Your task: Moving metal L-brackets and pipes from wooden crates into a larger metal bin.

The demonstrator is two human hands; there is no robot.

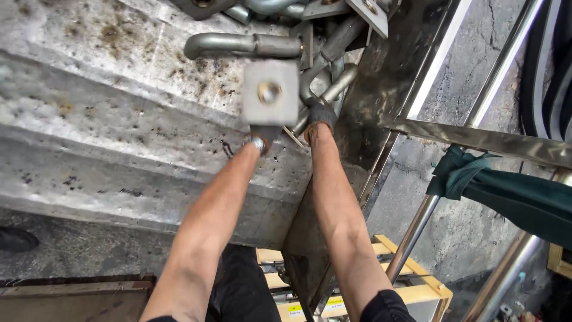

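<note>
Left hand (260, 138) grips one square plate (270, 92) | right hand (320, 117) closed on one bent pipe (325, 89)

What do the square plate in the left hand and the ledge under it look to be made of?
Square plate: apparently dull grey metal, matte, with a brassy bolt at its centre, blurred. Ledge: looks like rough concrete, pitted and rust-stained. The left hand wears a dark glove.

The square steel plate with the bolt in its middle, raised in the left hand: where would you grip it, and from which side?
Grip the square plate by its lower edge, coming from below, as the left hand does. Its flat face looks toward the camera, the bolt sticks out at the centre, and curved steel brackets crowd behind and above it.
</note>
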